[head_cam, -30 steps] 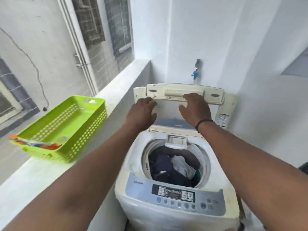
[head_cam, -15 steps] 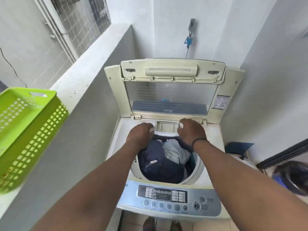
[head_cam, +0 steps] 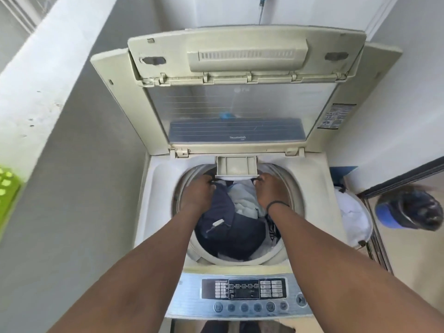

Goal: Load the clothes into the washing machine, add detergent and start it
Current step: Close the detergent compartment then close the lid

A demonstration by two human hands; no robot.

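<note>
Both hands are off the lid (head_cam: 240,75), down from its top edge a second ago into the drum (head_cam: 283,255). Left hand (head_cam: 198,192) and right hand (head_cam: 269,189) now sit below the drawer (head_cam: 236,164), fingers curled into the clothes (head_cam: 230,227). View tilts downward; green basket (head_cam: 6,188) slides to the left edge.

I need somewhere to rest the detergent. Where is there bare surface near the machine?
Bare: the ledge left of the open lid, and the machine's top left of the drum. Crowded: the drum, with clothes and both hands.
</note>
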